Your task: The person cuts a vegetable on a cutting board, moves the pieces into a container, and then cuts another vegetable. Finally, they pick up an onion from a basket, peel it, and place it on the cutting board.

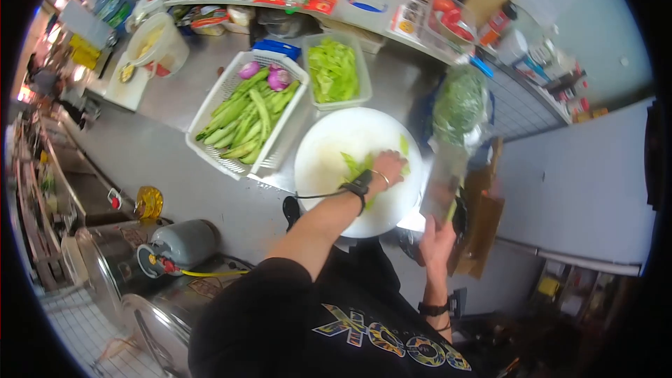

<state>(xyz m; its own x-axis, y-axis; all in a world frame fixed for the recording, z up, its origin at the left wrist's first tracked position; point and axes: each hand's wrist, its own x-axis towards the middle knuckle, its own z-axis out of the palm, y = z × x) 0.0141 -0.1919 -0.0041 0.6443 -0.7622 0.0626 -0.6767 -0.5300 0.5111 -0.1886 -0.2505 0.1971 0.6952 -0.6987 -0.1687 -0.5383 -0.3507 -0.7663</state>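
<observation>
So our right grip [437, 241] is wrapped around the handle of a broad grey metal cleaver [445, 176], its long axis running forward from that grip, with the round white cutting board [320, 145] off to the grip's left. Our left grip [388, 167] is down over some thin bright green leafy pieces [352, 163], mostly just left of it, so way nearer. Can't tell if it's pinching any, tbh.

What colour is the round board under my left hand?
The round board is white; it shows best in the head view, the only one.
</observation>
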